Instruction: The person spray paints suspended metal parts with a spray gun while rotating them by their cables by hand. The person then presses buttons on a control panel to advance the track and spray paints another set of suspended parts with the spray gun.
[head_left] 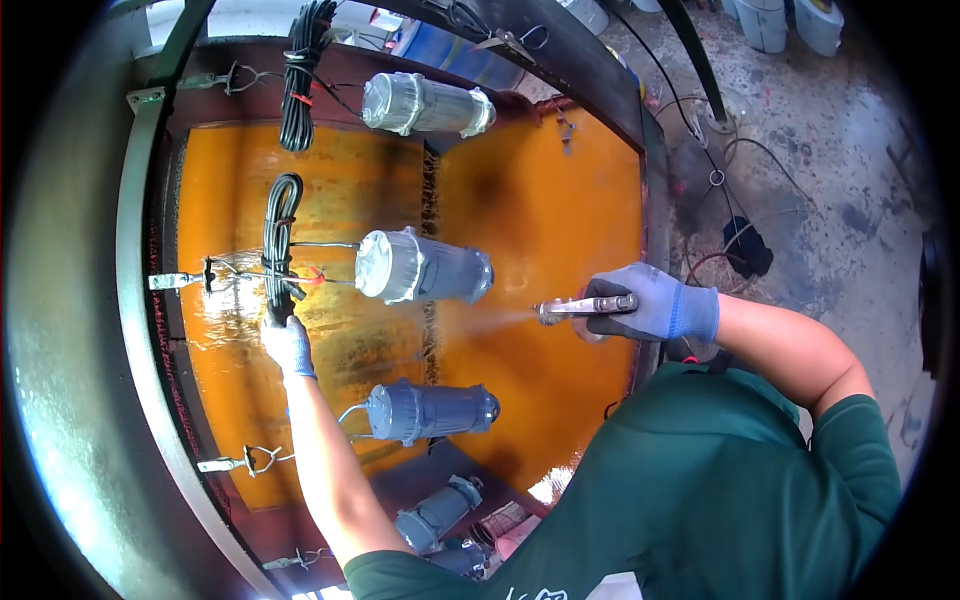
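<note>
In my gloved right hand [648, 300] is a metal spray gun [585, 308], its nozzle facing left. A pale mist leaves the nozzle toward the hanging units. My left hand [288, 345], also gloved, is closed at the lower end of a tied black cable coil [282, 225]. That coil belongs to a silver-grey cylindrical pump-like unit [422, 267], which hangs from a hook [180, 281] in the middle of the row. The spray gun is apart from this unit. A darker blue-grey unit [430, 411] hangs nearer to me, just below the mist.
Another silver unit [425, 104] hangs farther off beside its black cable coil [298, 90]. A grey unit [437, 512] is close to my left arm. A metal rail [135, 260] runs along the left. Behind the units stands an orange-stained panel [540, 200]. Hoses and buckets [762, 25] are on the concrete floor.
</note>
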